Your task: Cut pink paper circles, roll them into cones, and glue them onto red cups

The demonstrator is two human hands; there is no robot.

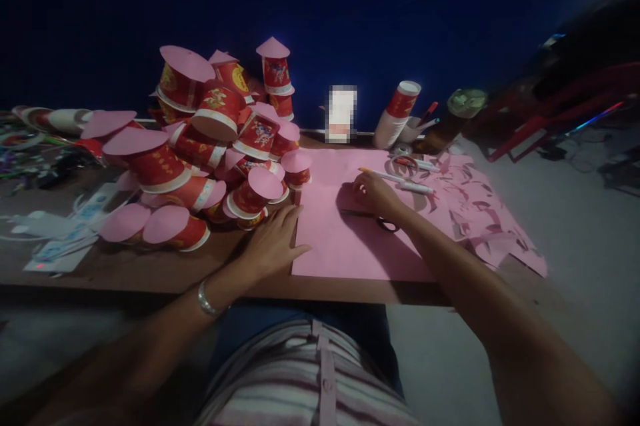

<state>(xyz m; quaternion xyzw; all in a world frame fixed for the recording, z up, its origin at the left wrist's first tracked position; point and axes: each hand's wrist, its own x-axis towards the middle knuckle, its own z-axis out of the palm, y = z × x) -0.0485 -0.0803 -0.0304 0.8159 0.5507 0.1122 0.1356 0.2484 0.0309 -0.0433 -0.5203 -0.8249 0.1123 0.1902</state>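
Note:
My left hand [273,239] lies flat, its fingers spread over the brown table and the left edge of a large pink paper sheet [330,253]. A silver bracelet circles that wrist. Over the sheet, my right hand [376,194] has its fingers bent down and drawn together; whatever the fingertips may hold is hidden. Scissors [387,224] with dark handles lie under and beside that hand. Just beyond its knuckles are a pencil [383,175] with an orange end and a whitish pen [417,189].
Many red paper cups [157,163] with pink cone tops are heaped on the left. Cut pink scraps [480,203] cover the right side. Stacked cups [397,113], a bottle [457,113] and a blurred-out phone-like rectangle [341,113] stand behind. A power strip [75,229] lies far left.

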